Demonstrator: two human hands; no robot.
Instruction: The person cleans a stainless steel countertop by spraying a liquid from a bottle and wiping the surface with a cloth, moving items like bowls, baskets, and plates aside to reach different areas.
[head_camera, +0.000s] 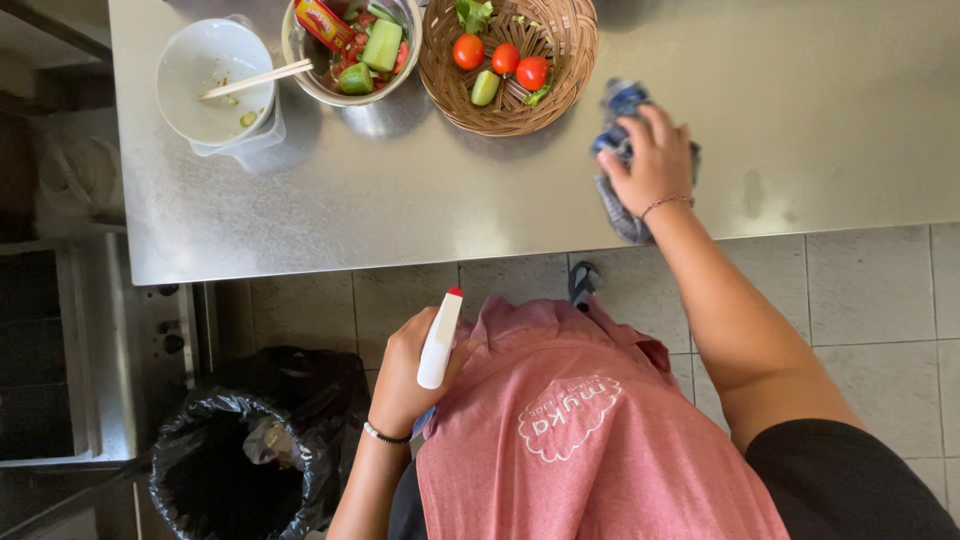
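My right hand (652, 158) presses a blue and grey cloth (618, 200) flat on the steel table (400, 200), just right of a wicker basket. My left hand (408, 375) hangs low by my pink apron and grips a white spray bottle (439, 340) with a red tip, pointing up toward the table edge.
The wicker basket (470, 100) holds tomatoes, cucumber and greens. A metal bowl (310, 70) of chopped vegetables and a white bowl (190, 60) with a wooden stick stand at the table's left. A bin with a black bag (235, 480) sits on the tiled floor at lower left.
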